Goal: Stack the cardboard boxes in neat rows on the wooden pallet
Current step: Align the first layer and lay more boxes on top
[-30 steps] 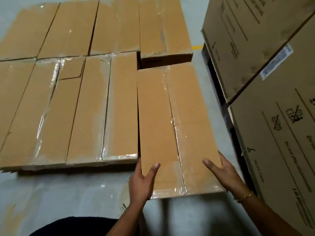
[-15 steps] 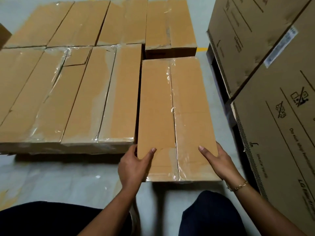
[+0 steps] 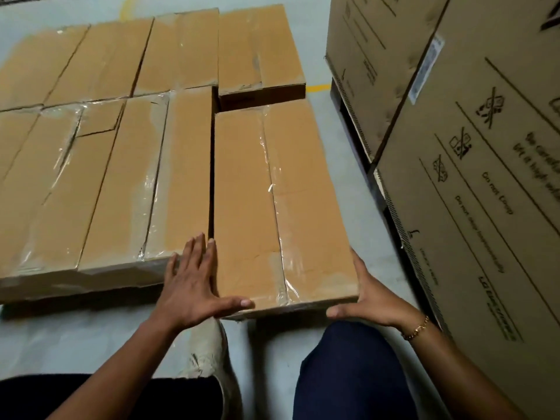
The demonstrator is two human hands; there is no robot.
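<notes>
Reading "Do not Drop", a carton (image 3: 485, 237) stands at 3 o'clock; spread left hand (image 3: 194, 286) and right hand (image 3: 375, 298), fingers partly hidden, press the taped box's (image 3: 272, 207) near corners.

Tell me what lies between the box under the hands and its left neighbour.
In the head view, only a narrow dark gap, with the left hand resting at its near end.

The person wears navy trousers (image 3: 348, 377), beige shoe (image 3: 209, 350), gold bracelet (image 3: 416, 328).
</notes>
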